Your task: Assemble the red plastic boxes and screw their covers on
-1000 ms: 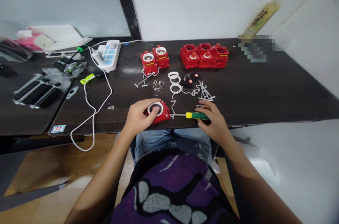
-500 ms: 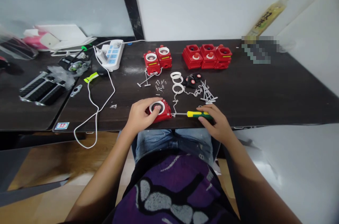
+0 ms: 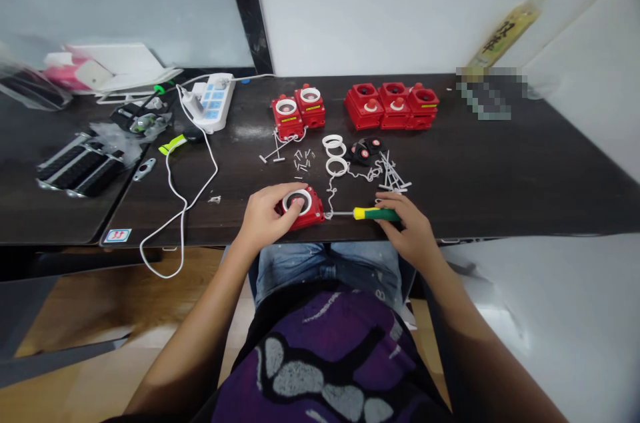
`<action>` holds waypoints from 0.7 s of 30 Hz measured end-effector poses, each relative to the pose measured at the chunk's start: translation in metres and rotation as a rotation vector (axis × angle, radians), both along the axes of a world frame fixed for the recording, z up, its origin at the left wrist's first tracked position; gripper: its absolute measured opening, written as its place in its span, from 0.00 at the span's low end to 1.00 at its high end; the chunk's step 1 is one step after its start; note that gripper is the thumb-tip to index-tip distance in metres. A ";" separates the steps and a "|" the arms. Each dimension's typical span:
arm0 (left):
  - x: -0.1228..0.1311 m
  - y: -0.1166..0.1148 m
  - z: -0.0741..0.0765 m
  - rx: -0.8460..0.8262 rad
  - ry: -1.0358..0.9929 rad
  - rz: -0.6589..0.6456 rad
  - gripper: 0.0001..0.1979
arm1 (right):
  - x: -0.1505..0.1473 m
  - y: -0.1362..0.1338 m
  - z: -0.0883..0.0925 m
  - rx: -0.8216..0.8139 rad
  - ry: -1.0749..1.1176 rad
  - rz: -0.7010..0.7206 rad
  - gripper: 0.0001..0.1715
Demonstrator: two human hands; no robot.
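My left hand (image 3: 270, 215) is closed around the left side of a red box with a white ring (image 3: 314, 208), near the table's front edge, its thumb lying over the ring. My right hand (image 3: 407, 223) grips the handle of a yellow and green screwdriver (image 3: 370, 213). The screwdriver lies level, and its shaft points left to the box's right side. There the tip meets the end of a white cord (image 3: 331, 193); whether it sits in a screw is too small to tell. White rings (image 3: 336, 166) lie just behind.
Two red boxes with white rings (image 3: 287, 118) and a row of red boxes (image 3: 393, 106) stand at the back. Small screws (image 3: 303, 160), black parts (image 3: 363, 151) and white T-shaped rods (image 3: 394, 173) lie mid-table. Leftward are a power strip (image 3: 216, 103) and a looping white cable (image 3: 185, 206).
The fingers of my right hand have shifted on the screwdriver handle, and the yellow stripes on it have turned out of sight. My left hand and the red box stay in place.
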State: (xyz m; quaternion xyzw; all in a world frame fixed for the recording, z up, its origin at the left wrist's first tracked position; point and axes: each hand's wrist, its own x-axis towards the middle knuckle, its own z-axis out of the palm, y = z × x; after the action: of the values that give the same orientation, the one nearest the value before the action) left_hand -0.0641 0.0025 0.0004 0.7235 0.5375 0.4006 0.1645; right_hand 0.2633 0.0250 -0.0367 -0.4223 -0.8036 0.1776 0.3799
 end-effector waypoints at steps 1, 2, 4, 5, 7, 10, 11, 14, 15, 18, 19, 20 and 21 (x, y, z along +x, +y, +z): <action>0.000 0.000 0.000 0.005 0.000 -0.001 0.14 | -0.001 0.000 -0.001 0.014 0.005 -0.003 0.13; 0.000 0.000 0.000 0.010 0.001 -0.002 0.14 | -0.002 0.000 0.000 0.018 0.003 -0.004 0.14; 0.000 0.000 0.000 0.015 0.002 -0.003 0.14 | -0.002 -0.001 0.002 -0.004 -0.017 0.008 0.16; -0.001 0.000 0.000 0.015 0.001 -0.003 0.14 | -0.001 -0.001 0.004 -0.028 -0.026 0.021 0.17; -0.001 0.001 -0.001 0.011 0.000 -0.004 0.14 | -0.001 -0.002 0.007 -0.080 -0.022 0.051 0.18; -0.001 0.001 -0.002 0.006 -0.004 -0.006 0.14 | 0.000 -0.002 0.011 -0.110 0.029 0.058 0.14; -0.001 0.001 -0.002 0.004 -0.004 -0.007 0.14 | 0.000 -0.002 0.011 -0.109 0.050 0.055 0.13; -0.001 0.001 -0.002 0.002 -0.002 -0.006 0.15 | 0.001 -0.001 0.011 -0.137 0.092 0.057 0.10; -0.001 0.001 -0.001 0.002 -0.001 -0.006 0.15 | 0.001 -0.001 0.011 -0.157 0.103 0.056 0.10; 0.000 0.000 0.000 -0.005 -0.005 -0.004 0.15 | 0.004 0.001 0.009 -0.240 0.138 0.035 0.17; 0.000 0.000 0.001 -0.009 -0.008 -0.003 0.15 | 0.005 0.001 0.008 -0.263 0.145 0.025 0.19; 0.000 0.000 0.001 -0.013 -0.013 -0.003 0.14 | 0.006 0.002 0.007 -0.284 0.147 0.018 0.21; -0.001 0.001 0.001 -0.015 -0.017 -0.006 0.14 | 0.006 0.003 0.006 -0.301 0.148 0.014 0.21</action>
State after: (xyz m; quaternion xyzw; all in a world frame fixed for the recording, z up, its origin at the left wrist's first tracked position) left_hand -0.0649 0.0034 0.0016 0.7202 0.5371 0.4023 0.1759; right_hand 0.2689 0.0280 -0.0307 -0.4547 -0.7407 0.3290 0.3693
